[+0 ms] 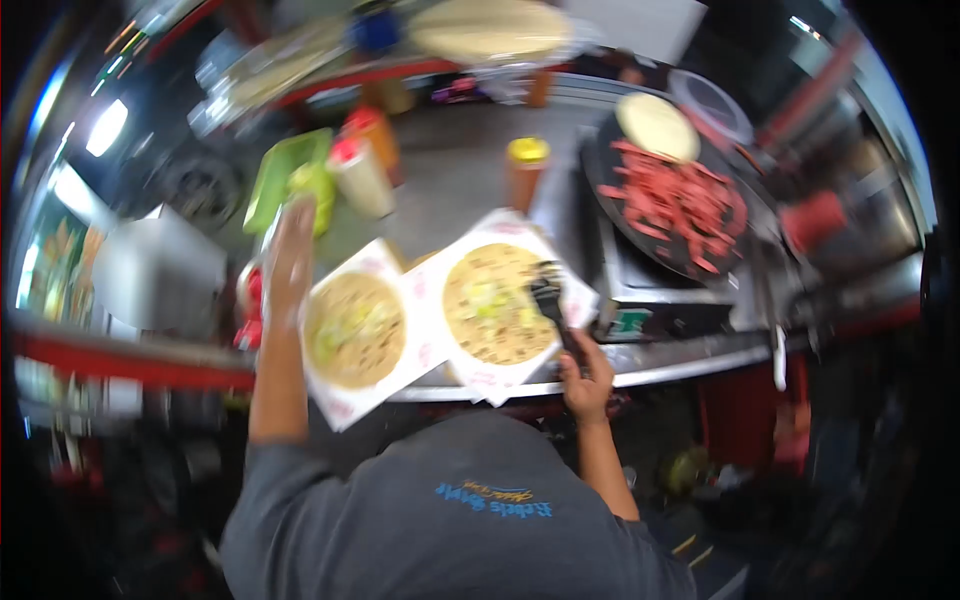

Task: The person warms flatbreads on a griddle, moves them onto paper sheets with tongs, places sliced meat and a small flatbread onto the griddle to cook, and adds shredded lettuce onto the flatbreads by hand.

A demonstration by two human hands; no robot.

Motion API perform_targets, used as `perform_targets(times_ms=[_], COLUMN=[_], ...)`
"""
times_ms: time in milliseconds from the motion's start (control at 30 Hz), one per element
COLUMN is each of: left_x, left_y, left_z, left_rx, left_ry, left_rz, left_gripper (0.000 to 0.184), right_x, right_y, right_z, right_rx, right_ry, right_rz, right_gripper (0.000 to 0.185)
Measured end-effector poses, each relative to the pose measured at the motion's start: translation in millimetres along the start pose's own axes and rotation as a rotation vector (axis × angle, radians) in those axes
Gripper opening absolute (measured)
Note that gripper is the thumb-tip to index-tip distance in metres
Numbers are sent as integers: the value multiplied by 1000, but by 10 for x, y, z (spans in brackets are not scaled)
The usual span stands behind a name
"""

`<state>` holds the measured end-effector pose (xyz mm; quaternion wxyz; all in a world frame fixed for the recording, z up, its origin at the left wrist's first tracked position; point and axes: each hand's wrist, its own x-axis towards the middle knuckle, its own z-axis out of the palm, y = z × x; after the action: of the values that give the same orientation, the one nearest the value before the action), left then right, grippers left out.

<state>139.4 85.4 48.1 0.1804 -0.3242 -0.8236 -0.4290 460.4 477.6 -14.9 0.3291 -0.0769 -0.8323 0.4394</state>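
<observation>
In my right hand [588,378] is a black utensil that looks like tongs [547,290], its head over the right flatbread [505,335]. My left hand [292,240] reaches forward to the green tub [262,190] and a green squeeze bottle [322,200]. That hand is blurred, seems to have clear plastic on it, and its grip on the bottle cannot be made out. The left flatbread [340,365] and the right one lie on white printed paper [428,345], each topped with pale green shreds.
Red strips [680,205] and a pale round flatbread [657,128] sit on a black griddle [622,215] at right. A yellow-capped bottle [525,175] and a red-capped white bottle [362,180] stand behind the papers. Large flatbreads [490,30] lie on the raised shelf.
</observation>
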Motion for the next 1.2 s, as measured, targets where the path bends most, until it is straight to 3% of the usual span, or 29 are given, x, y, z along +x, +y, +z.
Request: perform_targets(times_ms=[33,100,133,167,200,267,300,400,467,533,600,667,700,800,900,1000,1067,1200], left_x=[-341,-811,-834,-824,-729,-820,-749,-569,-474,-383,-321,-372,-420,-707,-935,-1071,-1052,-868], left_y=[-48,397,1006,1457,1940,2138,2333,2705,2930,3112,3279,3313,3328,3246,3311,3347,3334,3229], left_z=[326,562,592,675,680,942,981,1149,1258,1387,1474,1550,1554,1549,1469,1409,1405,1470], left_rx=[-510,-559,-249,-150,-386,-465,-461,-424,-396,-352,-256,-206,-199,-178,-108,-112,-137,-161], left_ry=[117,-284,-442,-500,-710,-814,-883,-982,-963,-938,-904,-839,-808,-728,-726,-694,-722,-788], left_rz=[-187,-286,-228,-189,-460,136,155,245,285,296,311,264,216,73,-102,-147,-154,-20], left_gripper=[40,41,35,22,19,28,30,31,30,28,29,29,29,26,24,23,23,23], right_x=[7,232,585,877,1206,1941,2244,3085,3351,3419,3460,3569,3533,3402,3279,3232,3351,3394], right_y=[29,-45,-248,-179,-244,-357,-350,-115,-11,197,352,237,-182,-561,-391,-639,-781,151], right_z=[-155,-558,-943,-1320,-1677,-2514,-2795,-3540,-3547,-3132,-2787,-2687,-2798,-3105,-3170,-3481,-3612,-3234], right_rx=[114,404,437,381,203,-145,-194,-623,-465,-279,-391,-626,-724,-966,-1155,-1239,-1226,-1107], right_ry=[-31,-16,-42,-45,41,-61,-12,-333,-479,-460,-663,-725,-684,-440,-531,-711,-676,-302], right_rz=[148,394,322,258,350,333,404,638,747,769,479,-48,-71,-345,-533,-266,-61,-277], right_gripper=[39,41,41,40,41,47,44,40,40,40,36,32,34,35,41,43,45,38])
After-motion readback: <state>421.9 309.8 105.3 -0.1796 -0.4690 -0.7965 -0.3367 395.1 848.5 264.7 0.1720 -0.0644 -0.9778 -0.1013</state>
